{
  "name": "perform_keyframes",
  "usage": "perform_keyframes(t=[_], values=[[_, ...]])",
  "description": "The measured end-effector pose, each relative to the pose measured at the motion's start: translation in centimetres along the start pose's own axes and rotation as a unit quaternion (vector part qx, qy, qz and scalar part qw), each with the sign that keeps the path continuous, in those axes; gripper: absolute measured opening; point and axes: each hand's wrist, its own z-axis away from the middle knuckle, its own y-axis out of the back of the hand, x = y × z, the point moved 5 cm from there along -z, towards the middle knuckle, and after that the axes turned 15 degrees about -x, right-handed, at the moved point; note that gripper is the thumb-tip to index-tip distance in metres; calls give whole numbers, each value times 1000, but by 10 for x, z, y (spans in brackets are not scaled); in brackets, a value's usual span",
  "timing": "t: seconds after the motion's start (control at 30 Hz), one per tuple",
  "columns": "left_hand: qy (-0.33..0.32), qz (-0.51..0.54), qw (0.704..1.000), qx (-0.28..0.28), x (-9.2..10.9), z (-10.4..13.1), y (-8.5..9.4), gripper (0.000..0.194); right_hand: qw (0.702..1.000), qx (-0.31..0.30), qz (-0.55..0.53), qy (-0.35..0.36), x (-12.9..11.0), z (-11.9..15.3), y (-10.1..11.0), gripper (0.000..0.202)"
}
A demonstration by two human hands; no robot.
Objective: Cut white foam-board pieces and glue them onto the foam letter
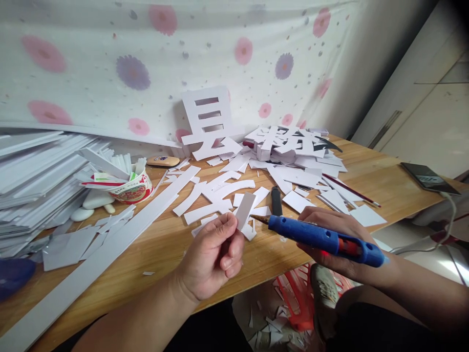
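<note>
While left hand (214,256) pinches white strip (245,211), right hand (330,234) grips blue glue gun (324,238), nozzle near strip

1. A wooden bench (172,254) runs across the view, its far edge against a flowered cloth.
2. At the left lies a stack of white boards (32,181).
3. Beside the stack stands a paper bowl (132,188) stuffed with white offcuts.
4. A long white strip (95,259) crosses the bench diagonally.
5. Cut white pieces (216,195) are scattered at the centre, with a heap of cut-out characters (293,146) behind them.
6. A black knife handle (276,200) lies among the pieces.
7. A dark phone (427,177) rests at the right end.
</note>
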Motion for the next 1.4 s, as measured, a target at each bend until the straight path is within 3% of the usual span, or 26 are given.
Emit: perform_keyframes(t=[0.53, 0.87, 1.07, 1.4], values=[[12, -15, 1000, -9, -2, 1, 1, 24, 996, 71, 57, -26, 0, 7, 13, 9], [22, -18, 999, -34, 0, 2, 1, 19, 995, 58, 45, -66, 1, 10, 18, 16], [32, -62, 994, -80, 3, 1, 3, 19, 997, 64, 0, -38, -4, 11, 26, 10], [61, -139, 983, -102, -3, 0, 3, 30, 998, 49, -7, -26, -9, 13, 27, 11]])
